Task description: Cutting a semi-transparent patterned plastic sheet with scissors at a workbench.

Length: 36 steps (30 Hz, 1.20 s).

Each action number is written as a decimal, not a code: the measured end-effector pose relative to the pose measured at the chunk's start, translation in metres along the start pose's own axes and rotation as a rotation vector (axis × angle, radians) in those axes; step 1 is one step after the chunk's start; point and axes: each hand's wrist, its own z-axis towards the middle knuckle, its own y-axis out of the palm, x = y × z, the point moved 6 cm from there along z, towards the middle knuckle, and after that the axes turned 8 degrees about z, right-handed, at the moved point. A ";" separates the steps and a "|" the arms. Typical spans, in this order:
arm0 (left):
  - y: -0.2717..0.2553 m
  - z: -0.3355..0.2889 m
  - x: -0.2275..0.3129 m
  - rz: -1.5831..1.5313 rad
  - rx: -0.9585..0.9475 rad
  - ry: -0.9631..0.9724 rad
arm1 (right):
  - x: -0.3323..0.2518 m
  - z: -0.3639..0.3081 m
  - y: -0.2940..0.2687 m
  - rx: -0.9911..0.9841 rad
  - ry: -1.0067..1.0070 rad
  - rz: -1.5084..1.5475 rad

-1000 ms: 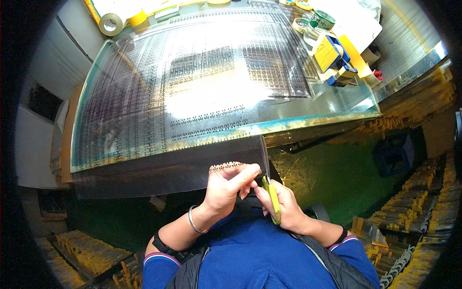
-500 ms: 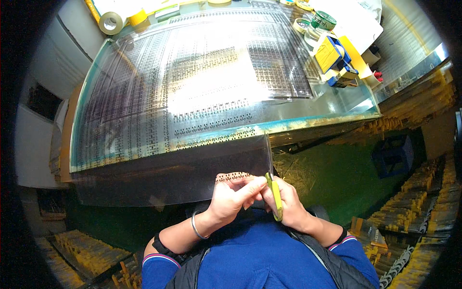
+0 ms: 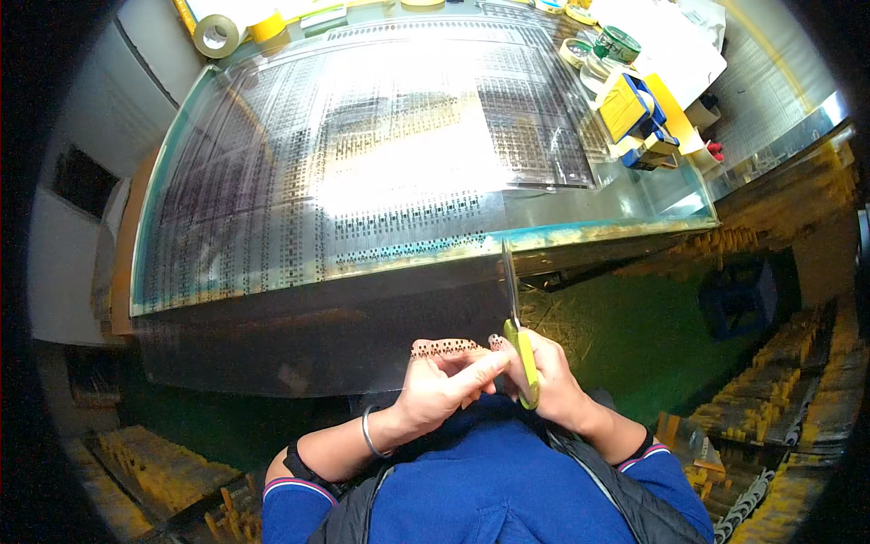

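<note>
A large transparent film (image 3: 272, 349) printed with rows of small black marks lies over the table and hangs past its near edge towards me. My left hand (image 3: 442, 383) pinches the film's near right corner between thumb and fingers; printed marks show over the fingers. Closed around the yellow-green handles of a pair of scissors (image 3: 523, 363), my right hand (image 3: 559, 381) is just right of the left one. The blades point away from me, along the film's right edge, with tips near the table edge. Whether the blades are apart is hard to tell.
The glass-topped table (image 3: 625, 204) has a pale teal front edge. At its right stand a blue and yellow tape dispenser (image 3: 643, 136) and green tape rolls (image 3: 616, 43). A tan tape roll (image 3: 217, 36) sits far left. A dark blue crate (image 3: 743, 295) is on the floor.
Both hands have shifted slightly towards me and to the right. The hanging film has dropped a little, and more of the scissor blades shows.
</note>
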 end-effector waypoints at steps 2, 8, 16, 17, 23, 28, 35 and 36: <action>0.000 0.000 -0.002 0.002 -0.001 0.003 | 0.003 -0.002 0.001 -0.036 0.136 0.023; 0.008 -0.004 -0.012 0.067 -0.071 -0.022 | 0.001 0.004 -0.004 0.024 0.065 0.039; 0.014 -0.009 -0.013 0.100 -0.110 -0.022 | -0.007 0.004 -0.008 0.054 0.083 0.053; 0.015 -0.009 -0.013 0.101 -0.112 -0.020 | -0.009 0.004 -0.009 0.064 0.087 0.032; 0.020 -0.013 -0.021 0.163 -0.118 -0.008 | 0.001 0.013 -0.014 0.112 0.062 0.061; 0.024 -0.014 -0.024 0.151 -0.138 -0.015 | -0.007 0.012 -0.017 0.145 0.064 0.048; 0.029 -0.016 -0.027 0.210 -0.148 -0.035 | -0.008 0.016 -0.021 0.147 0.086 0.088; 0.029 -0.017 -0.028 0.214 -0.151 -0.033 | -0.007 0.017 -0.022 0.150 0.083 0.090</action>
